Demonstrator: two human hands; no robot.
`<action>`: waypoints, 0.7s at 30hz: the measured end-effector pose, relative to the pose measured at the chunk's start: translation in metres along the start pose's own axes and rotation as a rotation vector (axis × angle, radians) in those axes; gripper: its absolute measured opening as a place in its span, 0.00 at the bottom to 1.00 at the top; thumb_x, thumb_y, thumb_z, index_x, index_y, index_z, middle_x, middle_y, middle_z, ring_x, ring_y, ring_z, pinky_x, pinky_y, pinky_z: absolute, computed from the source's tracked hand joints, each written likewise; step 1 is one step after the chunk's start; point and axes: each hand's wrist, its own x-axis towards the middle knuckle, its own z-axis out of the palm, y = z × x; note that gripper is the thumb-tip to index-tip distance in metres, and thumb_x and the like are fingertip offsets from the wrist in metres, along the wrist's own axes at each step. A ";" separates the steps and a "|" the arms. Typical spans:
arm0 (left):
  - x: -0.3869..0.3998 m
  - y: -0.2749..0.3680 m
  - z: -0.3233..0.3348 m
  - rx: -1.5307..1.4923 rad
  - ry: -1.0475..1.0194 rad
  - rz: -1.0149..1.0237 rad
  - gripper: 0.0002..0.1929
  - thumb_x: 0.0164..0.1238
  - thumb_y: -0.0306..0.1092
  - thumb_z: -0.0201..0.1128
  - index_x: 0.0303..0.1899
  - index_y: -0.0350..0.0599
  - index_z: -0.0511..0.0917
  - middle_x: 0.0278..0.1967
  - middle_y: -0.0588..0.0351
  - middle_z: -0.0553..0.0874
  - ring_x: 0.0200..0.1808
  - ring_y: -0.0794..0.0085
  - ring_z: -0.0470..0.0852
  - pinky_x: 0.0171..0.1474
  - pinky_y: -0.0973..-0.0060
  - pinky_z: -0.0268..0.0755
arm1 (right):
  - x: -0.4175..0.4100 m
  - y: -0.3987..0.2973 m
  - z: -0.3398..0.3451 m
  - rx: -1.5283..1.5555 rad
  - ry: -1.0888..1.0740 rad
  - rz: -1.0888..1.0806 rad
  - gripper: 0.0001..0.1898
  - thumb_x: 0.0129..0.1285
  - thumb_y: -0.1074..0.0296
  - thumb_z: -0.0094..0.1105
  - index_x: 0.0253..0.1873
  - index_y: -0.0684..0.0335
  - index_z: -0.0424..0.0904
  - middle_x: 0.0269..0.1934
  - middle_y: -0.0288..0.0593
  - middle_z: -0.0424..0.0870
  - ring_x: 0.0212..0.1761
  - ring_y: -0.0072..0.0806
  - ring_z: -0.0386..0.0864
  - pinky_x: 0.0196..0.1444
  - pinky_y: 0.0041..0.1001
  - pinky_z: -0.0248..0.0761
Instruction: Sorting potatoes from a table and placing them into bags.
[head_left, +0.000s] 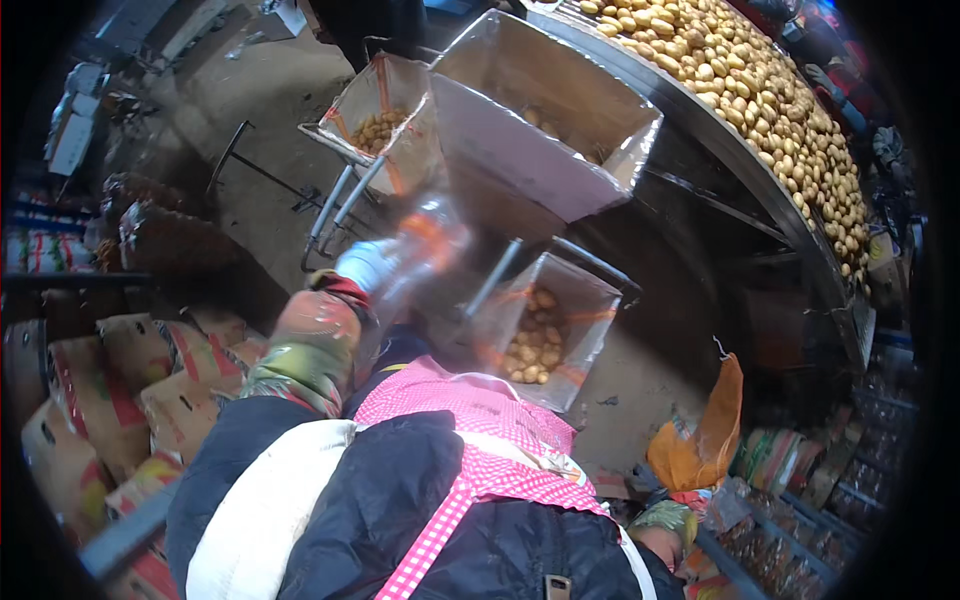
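My left hand (366, 264), in a pale blue glove, is stretched forward and grips a clear plastic bag (431, 236) with an orange band. The bag is blurred by motion. It is over the floor between two tall plastic-lined bins. One bin (604, 330), before my apron, has potatoes (536, 352) at its bottom. Far down at the right, my right hand (699, 498) is mostly hidden at the end of its sleeve. An orange sack (705, 439) with a white string rises right beside it; whether the fingers hold the sack is unclear.
A metal sorting table (757, 161) heaped with potatoes (735, 90) curves along the right. A large lined bin (517, 142) and a smaller potato bin (382, 82) stand ahead. Cardboard boxes (187, 409) are piled at the left. A gloved co-worker's hand (823, 81) is beyond the table.
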 end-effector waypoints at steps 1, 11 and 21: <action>0.002 -0.001 0.001 -0.008 -0.035 0.108 0.25 0.75 0.57 0.62 0.59 0.47 0.84 0.50 0.44 0.89 0.52 0.52 0.88 0.56 0.64 0.77 | -0.013 -0.006 -0.020 -0.010 0.083 0.049 0.16 0.78 0.56 0.52 0.47 0.62 0.86 0.44 0.47 0.90 0.43 0.43 0.87 0.43 0.42 0.79; -0.026 -0.070 -0.030 -0.504 -0.067 0.098 0.12 0.79 0.39 0.62 0.51 0.41 0.84 0.39 0.57 0.89 0.39 0.80 0.79 0.46 0.75 0.76 | -0.150 -0.257 -0.113 -0.793 0.438 -1.021 0.09 0.67 0.65 0.58 0.35 0.55 0.87 0.34 0.46 0.88 0.35 0.38 0.86 0.34 0.40 0.79; -0.043 -0.091 -0.048 -0.652 -0.059 0.070 0.18 0.81 0.43 0.62 0.59 0.39 0.82 0.46 0.63 0.88 0.45 0.84 0.77 0.52 0.80 0.72 | -0.319 -0.349 0.050 -0.308 -0.579 -0.653 0.14 0.68 0.56 0.59 0.46 0.58 0.87 0.45 0.49 0.88 0.47 0.44 0.87 0.50 0.43 0.80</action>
